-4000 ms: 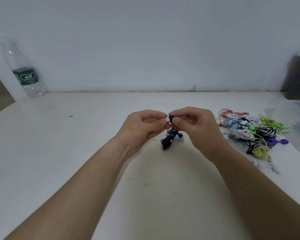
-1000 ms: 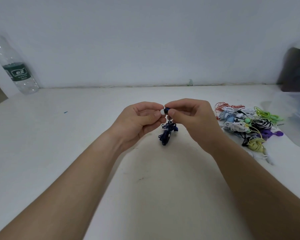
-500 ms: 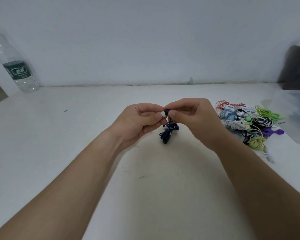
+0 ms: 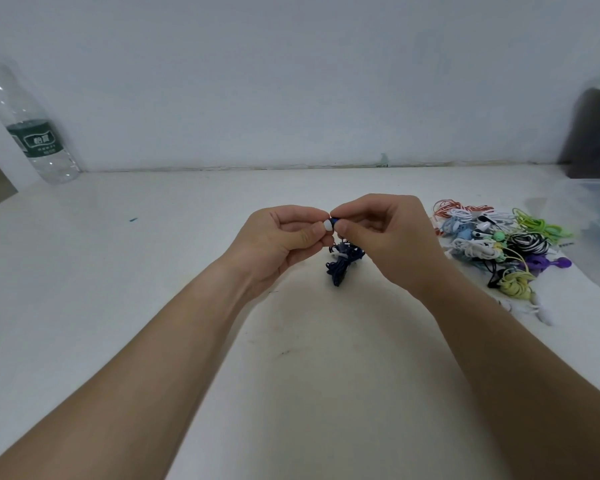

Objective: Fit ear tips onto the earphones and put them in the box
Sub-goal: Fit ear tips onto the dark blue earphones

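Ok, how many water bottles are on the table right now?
1: a clear plastic water bottle with a green label, standing upright at the table's far left corner against the wall. Nothing suggests another, though the frame edges cut off the table.

Soft, even, slightly cool light fills the scene, with no hard glare. The white bench [image 4: 153,271] shows only a faint, diffuse shadow between the forearms, toward 6 o'clock. Wide-angle distortion leans the water bottle [image 4: 32,126] at 10 o'clock inward. The dark object [image 4: 596,133] at 3 o'clock and the clear box [image 4: 596,220] below it are smeared and unfocused. The centre is moderately sharp.
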The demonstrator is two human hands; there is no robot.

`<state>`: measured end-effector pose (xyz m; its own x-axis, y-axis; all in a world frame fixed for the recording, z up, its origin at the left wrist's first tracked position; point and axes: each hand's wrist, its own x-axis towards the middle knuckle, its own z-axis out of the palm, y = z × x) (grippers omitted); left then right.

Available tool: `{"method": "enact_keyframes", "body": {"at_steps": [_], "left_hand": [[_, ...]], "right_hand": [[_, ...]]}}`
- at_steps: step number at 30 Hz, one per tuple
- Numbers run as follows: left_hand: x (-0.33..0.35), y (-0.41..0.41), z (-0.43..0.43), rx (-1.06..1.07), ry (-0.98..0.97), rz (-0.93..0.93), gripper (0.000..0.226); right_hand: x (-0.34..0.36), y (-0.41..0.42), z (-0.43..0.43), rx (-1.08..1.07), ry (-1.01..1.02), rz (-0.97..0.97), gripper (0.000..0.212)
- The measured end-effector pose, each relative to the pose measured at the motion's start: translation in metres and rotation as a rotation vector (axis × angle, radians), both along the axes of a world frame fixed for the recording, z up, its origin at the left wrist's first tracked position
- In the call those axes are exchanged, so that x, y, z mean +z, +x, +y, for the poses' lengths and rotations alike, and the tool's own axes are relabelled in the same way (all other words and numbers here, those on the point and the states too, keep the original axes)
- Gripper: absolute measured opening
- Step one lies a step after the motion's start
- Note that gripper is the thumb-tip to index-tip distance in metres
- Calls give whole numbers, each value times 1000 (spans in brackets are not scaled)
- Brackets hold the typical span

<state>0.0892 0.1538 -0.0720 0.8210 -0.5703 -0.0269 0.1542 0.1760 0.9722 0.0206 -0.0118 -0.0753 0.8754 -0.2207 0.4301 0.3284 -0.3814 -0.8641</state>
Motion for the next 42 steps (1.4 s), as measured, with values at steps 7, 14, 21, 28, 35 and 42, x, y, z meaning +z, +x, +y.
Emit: {"method": "enact_keyframes", "body": {"at_steps": [7, 14, 21, 28, 35, 42], "left_hand": [[0, 1, -1, 1, -65, 51, 15], [-1, 0, -2, 11, -54, 25, 14], [-3, -1, -3, 89, 16, -120, 11], [-1, -1, 0, 58, 38, -98, 12], [1, 0, 1, -25, -22, 22, 14], [0, -1, 0, 1, -9, -12, 14]], "right_hand": [[0, 0, 1, 24, 149, -7, 24], [1, -1, 2, -20, 91, -14, 22], [0, -1, 8, -124, -79, -84, 23], [1, -1, 7, -121, -190, -109, 26], [5, -2, -3, 41, 31, -5, 31], [2, -1, -4, 68, 88, 9, 29]]}}
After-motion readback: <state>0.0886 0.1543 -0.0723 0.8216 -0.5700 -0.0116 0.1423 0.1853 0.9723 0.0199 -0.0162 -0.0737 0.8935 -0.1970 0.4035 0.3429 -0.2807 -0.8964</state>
